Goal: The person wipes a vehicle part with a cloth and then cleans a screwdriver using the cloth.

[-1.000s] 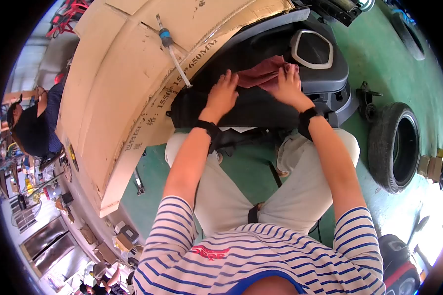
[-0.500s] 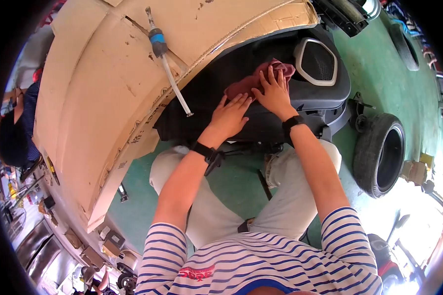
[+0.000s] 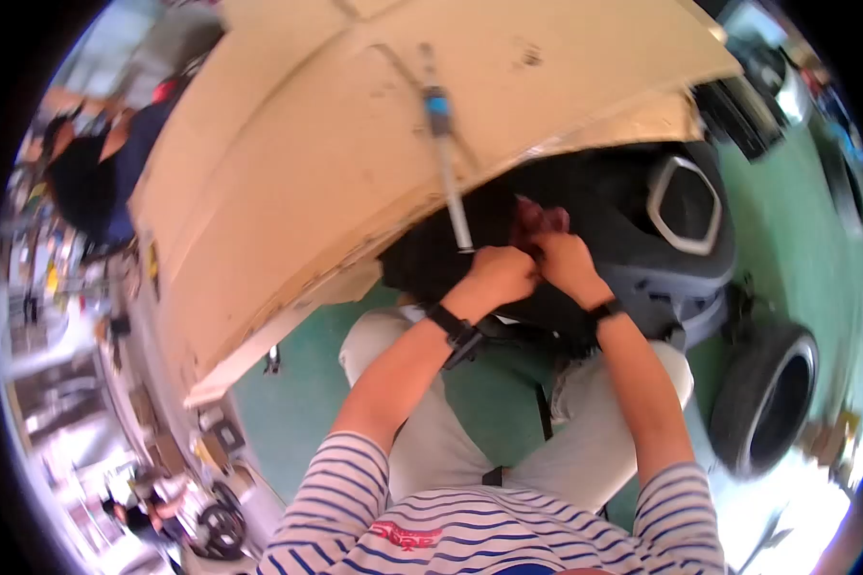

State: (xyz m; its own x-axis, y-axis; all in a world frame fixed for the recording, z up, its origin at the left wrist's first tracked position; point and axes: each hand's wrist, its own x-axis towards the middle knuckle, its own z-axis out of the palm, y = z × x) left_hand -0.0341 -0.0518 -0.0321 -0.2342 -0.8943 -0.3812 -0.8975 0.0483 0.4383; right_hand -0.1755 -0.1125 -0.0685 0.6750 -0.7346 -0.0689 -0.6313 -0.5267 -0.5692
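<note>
A dark red cloth (image 3: 539,219) is bunched up over a black panel (image 3: 604,182). My right hand (image 3: 568,264) is closed on the cloth's near end. Beside it, my left hand (image 3: 501,275) is closed with its fingertips against the right hand, where the cloth's lower part is hidden. The black panel bears a dark mesh inset framed by a silver hexagonal rim (image 3: 686,251), to the right of my hands. A tool with a blue band and a pale tube (image 3: 455,206) lies on brown cardboard (image 3: 288,220), its tip close to my left hand.
A tyre (image 3: 763,401) stands on the green floor at the right. Black parts (image 3: 738,115) lie beyond the cardboard's far right corner. At the left are people in dark clothes (image 3: 96,182). Small boxes (image 3: 222,436) sit at lower left.
My hands went from lying flat on the spread cloth to closing around it, and the cloth is now bunched. The camera view has shifted, so the scene sits lower and further right.
</note>
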